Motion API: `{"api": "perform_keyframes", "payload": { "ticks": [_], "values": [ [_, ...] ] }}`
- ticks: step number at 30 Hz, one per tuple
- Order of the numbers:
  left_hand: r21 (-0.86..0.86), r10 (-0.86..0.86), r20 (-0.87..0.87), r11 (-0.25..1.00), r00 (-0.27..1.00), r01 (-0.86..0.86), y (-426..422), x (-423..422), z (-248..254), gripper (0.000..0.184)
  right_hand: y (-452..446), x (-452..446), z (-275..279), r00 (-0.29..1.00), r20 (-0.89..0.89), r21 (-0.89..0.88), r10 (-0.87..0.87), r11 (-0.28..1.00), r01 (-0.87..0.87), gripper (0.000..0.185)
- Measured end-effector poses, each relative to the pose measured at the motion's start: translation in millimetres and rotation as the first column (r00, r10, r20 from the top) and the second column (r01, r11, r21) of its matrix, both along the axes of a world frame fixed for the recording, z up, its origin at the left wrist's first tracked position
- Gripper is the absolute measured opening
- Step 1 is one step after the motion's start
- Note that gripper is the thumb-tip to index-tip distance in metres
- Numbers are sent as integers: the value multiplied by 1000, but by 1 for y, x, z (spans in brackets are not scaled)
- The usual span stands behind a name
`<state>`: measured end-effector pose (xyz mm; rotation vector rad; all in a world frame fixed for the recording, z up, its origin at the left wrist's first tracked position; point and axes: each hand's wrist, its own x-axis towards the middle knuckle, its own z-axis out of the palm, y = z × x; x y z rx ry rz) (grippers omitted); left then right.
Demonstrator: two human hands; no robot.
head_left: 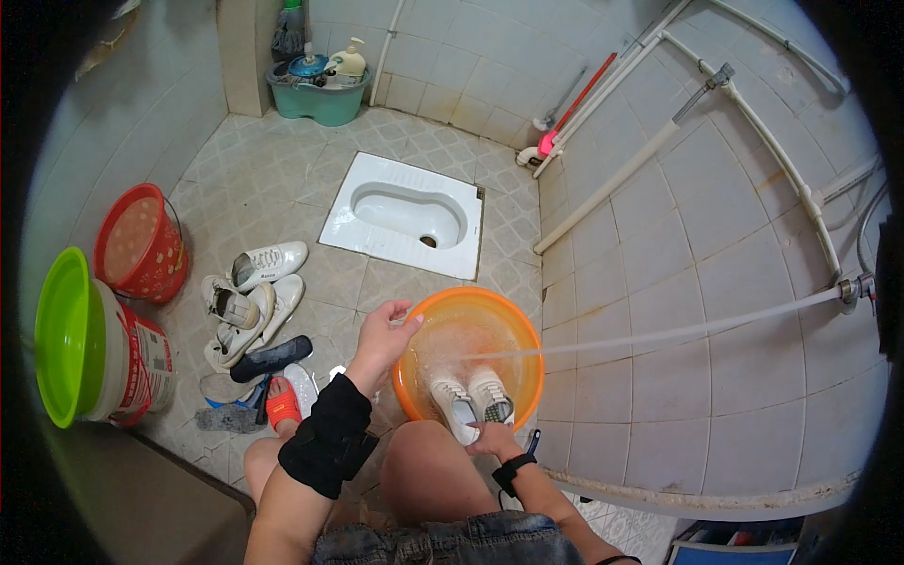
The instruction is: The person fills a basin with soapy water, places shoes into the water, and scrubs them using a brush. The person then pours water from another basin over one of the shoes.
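In the orange basin, the white shoes, probably soft-sided, slippery and water-heavy, are held at their likely stiffer heels by the curled fingers of the right hand, while the left hand's fingers are loosely parted beside the rim.

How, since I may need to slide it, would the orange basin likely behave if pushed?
The orange basin is probably heavy for its size, holding water and a pair of shoes. Being wide and low, it seems unlikely to tip, though water could slosh out. Its wet rim may feel slippery under the fingers.
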<state>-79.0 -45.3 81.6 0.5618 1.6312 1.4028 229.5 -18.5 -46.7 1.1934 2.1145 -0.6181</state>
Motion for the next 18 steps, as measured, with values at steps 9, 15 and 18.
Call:
{"api": "perform_keyframes", "payload": {
  "ticks": [9, 15, 18],
  "values": [
    [-14, -2, -8, 1000, 1000, 2, 0, 1, 6, 37, 2, 1, -4, 999, 2, -61, -42, 997, 42, 81],
    [-28, -41, 42, 999, 998, 42, -2, 0, 13, 40, 1, 4, -7, 1000, -20, -19, -17, 1000, 17, 77],
    [-24, -37, 41, 999, 998, 38, -2, 0, 13, 40, 0, 4, -6, 999, -33, 15, -4, 1000, 4, 73]
  ]
}}
